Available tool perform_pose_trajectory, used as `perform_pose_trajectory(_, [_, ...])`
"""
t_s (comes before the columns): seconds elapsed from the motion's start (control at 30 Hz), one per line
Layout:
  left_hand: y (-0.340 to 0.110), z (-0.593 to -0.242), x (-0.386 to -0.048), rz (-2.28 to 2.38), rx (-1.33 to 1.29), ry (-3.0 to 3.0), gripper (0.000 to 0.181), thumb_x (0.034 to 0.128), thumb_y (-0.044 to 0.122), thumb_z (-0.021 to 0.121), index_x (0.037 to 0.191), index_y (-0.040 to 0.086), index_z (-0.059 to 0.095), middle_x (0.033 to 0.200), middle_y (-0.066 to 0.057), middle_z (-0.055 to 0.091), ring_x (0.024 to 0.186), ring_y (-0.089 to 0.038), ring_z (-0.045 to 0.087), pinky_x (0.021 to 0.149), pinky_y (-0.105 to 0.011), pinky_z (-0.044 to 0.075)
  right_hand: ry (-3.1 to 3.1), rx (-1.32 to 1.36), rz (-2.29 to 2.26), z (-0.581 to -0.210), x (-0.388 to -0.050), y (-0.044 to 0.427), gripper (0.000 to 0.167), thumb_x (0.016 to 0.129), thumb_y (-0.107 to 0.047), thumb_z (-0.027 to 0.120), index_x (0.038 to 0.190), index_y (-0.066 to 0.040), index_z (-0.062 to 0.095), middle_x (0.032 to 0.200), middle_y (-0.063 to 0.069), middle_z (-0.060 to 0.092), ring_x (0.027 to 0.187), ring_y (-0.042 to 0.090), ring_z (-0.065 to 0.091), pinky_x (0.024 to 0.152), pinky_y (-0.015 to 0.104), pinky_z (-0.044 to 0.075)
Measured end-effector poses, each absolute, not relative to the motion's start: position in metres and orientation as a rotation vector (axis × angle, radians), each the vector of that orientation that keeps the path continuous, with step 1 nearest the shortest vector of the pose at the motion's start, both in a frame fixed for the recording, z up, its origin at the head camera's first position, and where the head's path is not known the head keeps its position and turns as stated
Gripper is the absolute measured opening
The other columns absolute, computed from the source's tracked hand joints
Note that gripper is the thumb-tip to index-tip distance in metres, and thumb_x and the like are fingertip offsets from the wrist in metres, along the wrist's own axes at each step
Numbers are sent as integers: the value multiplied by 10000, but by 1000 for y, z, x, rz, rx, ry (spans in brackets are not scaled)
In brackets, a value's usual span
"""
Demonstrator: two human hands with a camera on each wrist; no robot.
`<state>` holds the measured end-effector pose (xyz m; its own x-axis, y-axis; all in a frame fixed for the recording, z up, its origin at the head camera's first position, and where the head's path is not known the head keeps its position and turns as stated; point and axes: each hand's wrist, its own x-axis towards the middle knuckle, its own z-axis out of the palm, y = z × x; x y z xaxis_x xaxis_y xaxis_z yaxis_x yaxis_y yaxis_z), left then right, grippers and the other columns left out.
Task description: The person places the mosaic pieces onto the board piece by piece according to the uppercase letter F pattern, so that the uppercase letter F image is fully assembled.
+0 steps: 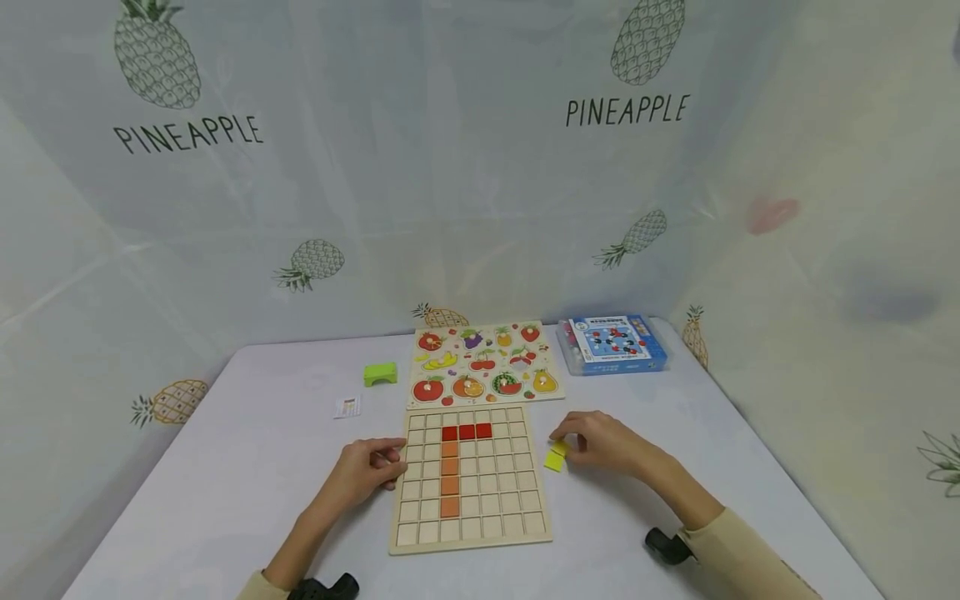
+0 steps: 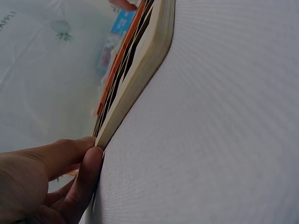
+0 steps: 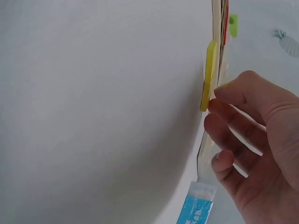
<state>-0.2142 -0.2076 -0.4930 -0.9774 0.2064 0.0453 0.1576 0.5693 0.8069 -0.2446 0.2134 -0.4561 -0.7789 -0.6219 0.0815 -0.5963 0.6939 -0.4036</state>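
Observation:
A wooden grid board (image 1: 495,500) lies in the middle of the table, with a row of red tiles (image 1: 467,432) and a column of orange tiles (image 1: 449,483) in its squares. At the board's left edge, my left hand (image 1: 363,475) holds the rim between thumb and finger; the left wrist view shows both fingertips against the wooden edge (image 2: 135,86). Right of the board lie two yellow tiles (image 1: 554,461), end to end on the cloth. My right hand (image 1: 603,442) has thumb and forefinger around the farther one, seen edge-on as a yellow tile (image 3: 205,95) in the right wrist view.
Behind the grid board lies a fruit picture board (image 1: 480,383). A blue box (image 1: 613,344) stands at the back right. On the back left are a green block (image 1: 380,373) and a small white card (image 1: 347,407). A pineapple-print curtain (image 1: 480,183) rises behind the table.

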Motion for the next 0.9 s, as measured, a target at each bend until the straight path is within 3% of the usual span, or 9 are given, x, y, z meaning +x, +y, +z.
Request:
perform_pose_trajectory(0.47, [-206,-494,-215,1404,319,2740,404,835,74,755,1217,-22,661,850,-41,651,563,-114,650,558,-206,527,2848,-959,-575,-455,-243,220,210,803,-122,775,1011,-158,770,908,-55,629,706,40,514,616,168,446])
perform_pose_trajectory(0.9, [-206,-491,-214,1382,316,2754,400,835,83,757,1211,-19,665,843,-38,648,557,-122,651,583,-183,508,2843,-905,-615,-458,-244,221,181,807,-154,771,987,-172,754,931,-66,650,729,31,514,635,175,456])
